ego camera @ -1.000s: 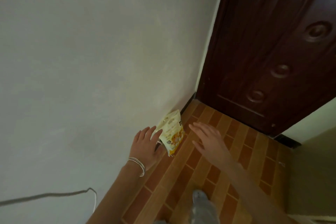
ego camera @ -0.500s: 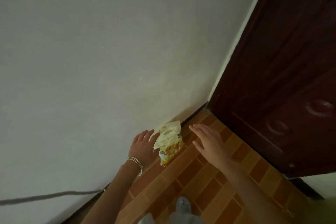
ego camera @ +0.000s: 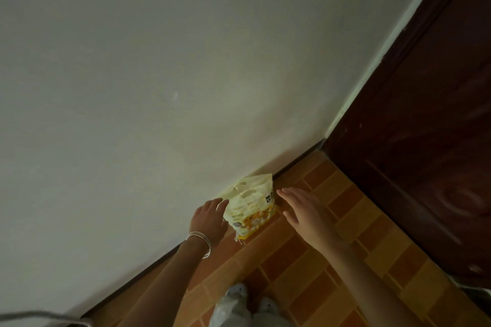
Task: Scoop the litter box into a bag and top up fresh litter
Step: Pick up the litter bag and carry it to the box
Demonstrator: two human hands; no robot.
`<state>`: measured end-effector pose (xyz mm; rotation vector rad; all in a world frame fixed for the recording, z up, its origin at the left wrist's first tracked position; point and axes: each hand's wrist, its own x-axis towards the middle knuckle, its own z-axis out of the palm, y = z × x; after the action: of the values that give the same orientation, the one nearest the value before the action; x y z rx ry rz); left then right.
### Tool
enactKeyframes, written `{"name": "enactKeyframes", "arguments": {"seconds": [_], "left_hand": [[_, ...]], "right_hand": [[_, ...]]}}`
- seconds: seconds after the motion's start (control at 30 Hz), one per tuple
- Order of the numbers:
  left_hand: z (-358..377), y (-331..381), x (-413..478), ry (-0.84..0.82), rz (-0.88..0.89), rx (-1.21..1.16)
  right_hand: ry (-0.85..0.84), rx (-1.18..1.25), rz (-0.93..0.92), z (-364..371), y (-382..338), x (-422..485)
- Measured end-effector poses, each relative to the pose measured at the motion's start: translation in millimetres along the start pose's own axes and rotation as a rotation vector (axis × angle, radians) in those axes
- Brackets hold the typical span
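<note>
A cream and yellow litter bag (ego camera: 252, 204) with a cut-out handle stands on the tiled floor, leaning against the white wall near the corner by the door. My left hand (ego camera: 210, 219), with silver bangles at the wrist, is at the bag's left edge, fingers apart and touching or almost touching it. My right hand (ego camera: 303, 207) hovers open just right of the bag, fingers spread, a small gap from it. No litter box or scoop is in view.
A dark brown wooden door (ego camera: 425, 154) fills the right side. The white wall (ego camera: 159, 87) runs along the left with a dark skirting line. A grey cable (ego camera: 34, 316) hangs at the lower left. My light shoes (ego camera: 239, 297) stand on the orange-brown tiles.
The view has tilted and moved closer to the wall. Both hands stay either side of the bag, the left one now closer to its edge.
</note>
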<state>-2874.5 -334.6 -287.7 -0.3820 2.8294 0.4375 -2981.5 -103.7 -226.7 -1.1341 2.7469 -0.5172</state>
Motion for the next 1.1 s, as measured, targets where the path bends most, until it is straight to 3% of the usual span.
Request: {"name": "enactKeyframes", "arguments": {"seconds": [0.27,0.47,0.7,0.9,1.1], "left_hand": [[164.1,-59.4,105.7,-0.008,-0.012,0.086],[233.9,-94.5,142.2,0.137,0.024,0.094],[247.8,-103.5,147.9,0.366,0.023,0.071],[249.1,-91.6,143.8,0.269,-0.102,0.060],[238.9,-86.4,124.5,0.219,-0.036,0.087]], "right_hand": [[-0.025,-0.024,-0.067,183.1,85.0,66.4],[-0.049,-0.063,-0.061,273.4,124.2,117.0],[-0.234,-0.112,0.013,299.2,146.4,161.0],[-0.390,-0.260,0.000,293.9,148.4,157.7],[-0.364,-0.129,0.063,274.2,151.4,117.1]]}}
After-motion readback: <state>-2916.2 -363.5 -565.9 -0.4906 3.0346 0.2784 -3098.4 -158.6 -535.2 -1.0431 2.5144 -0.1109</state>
